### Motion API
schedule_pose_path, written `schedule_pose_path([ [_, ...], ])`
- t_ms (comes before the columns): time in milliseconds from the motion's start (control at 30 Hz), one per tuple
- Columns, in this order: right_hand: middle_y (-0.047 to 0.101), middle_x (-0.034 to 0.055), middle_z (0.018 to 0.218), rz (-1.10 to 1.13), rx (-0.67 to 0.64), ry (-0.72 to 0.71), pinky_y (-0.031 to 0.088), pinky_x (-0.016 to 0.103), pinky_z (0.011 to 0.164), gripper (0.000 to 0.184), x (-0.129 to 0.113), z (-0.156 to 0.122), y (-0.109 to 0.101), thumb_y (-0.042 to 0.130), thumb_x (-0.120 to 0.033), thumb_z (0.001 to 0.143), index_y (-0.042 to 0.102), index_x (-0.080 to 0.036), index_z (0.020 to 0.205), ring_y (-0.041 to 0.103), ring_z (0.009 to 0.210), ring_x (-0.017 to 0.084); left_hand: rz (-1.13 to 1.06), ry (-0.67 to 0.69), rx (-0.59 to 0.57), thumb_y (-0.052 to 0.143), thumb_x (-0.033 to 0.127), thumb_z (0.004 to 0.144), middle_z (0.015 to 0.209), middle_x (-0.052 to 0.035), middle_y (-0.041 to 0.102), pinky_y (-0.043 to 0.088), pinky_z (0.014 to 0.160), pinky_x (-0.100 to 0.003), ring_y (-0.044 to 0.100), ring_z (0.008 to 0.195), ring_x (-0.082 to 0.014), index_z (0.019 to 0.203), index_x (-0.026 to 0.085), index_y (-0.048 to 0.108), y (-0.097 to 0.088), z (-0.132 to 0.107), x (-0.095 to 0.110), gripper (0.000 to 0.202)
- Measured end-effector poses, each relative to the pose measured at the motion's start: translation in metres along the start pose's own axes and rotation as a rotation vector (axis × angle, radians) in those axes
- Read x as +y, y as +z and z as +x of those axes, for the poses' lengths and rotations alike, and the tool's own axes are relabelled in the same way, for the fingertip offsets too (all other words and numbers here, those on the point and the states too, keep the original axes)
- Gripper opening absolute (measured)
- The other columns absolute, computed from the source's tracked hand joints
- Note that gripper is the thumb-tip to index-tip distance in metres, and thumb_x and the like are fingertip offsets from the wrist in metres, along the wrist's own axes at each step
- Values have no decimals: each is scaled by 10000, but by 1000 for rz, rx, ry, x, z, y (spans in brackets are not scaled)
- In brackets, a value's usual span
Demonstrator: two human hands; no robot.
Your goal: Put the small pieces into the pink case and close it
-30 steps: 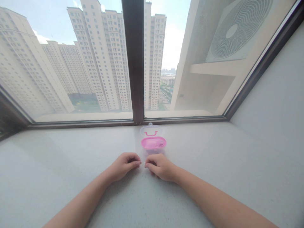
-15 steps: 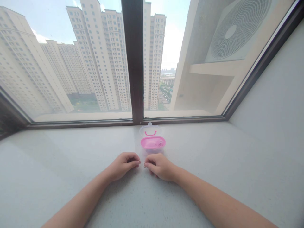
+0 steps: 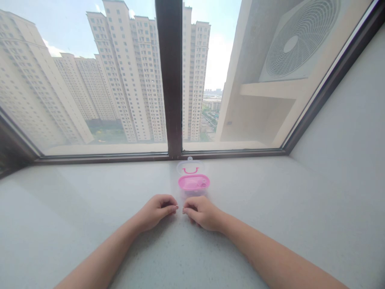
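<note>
My left hand (image 3: 161, 209) and my right hand (image 3: 202, 212) face each other just above the pale windowsill, a narrow gap between their fingertips. On each, thumb and forefinger are pinched together. Whatever they hold, if anything, is too small to make out. Right behind my right hand stands a small plastic box (image 3: 194, 182) with a pink oval rim and a clear lower body. Its clear lid (image 3: 190, 166) is tipped back toward the window and has a pink handle (image 3: 190, 171). Small dark items seem to lie inside the box, but their kind is unclear.
The speckled white sill (image 3: 90, 200) runs up to a dark window frame (image 3: 172, 80), whose upright post rises behind the box. A white wall (image 3: 345, 132) bounds the right side. Beyond the glass are tall buildings and an air-conditioner unit (image 3: 296, 42).
The whole view has shifted very slightly, so everything appears a few pixels lower. Both hands keep the same pinched pose, and the box stays in place.
</note>
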State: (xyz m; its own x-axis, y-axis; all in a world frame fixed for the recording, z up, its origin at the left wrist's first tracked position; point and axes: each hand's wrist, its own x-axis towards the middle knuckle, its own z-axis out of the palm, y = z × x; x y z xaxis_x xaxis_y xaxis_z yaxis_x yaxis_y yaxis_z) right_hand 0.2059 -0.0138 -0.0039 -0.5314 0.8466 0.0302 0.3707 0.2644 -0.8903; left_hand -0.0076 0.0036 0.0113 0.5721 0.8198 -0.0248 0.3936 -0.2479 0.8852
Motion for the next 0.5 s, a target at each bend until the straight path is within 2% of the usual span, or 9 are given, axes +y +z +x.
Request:
schedule_pose_path([
  [500, 556, -26, 537, 3, 12, -8, 353, 156, 387, 102, 3, 1, 1, 512, -175, 847, 588, -149, 784, 467, 387, 62, 12, 5, -6, 546, 294, 836, 725, -9, 608, 396, 675, -235, 512, 709, -136, 828, 137, 665, -1, 0, 1, 197],
])
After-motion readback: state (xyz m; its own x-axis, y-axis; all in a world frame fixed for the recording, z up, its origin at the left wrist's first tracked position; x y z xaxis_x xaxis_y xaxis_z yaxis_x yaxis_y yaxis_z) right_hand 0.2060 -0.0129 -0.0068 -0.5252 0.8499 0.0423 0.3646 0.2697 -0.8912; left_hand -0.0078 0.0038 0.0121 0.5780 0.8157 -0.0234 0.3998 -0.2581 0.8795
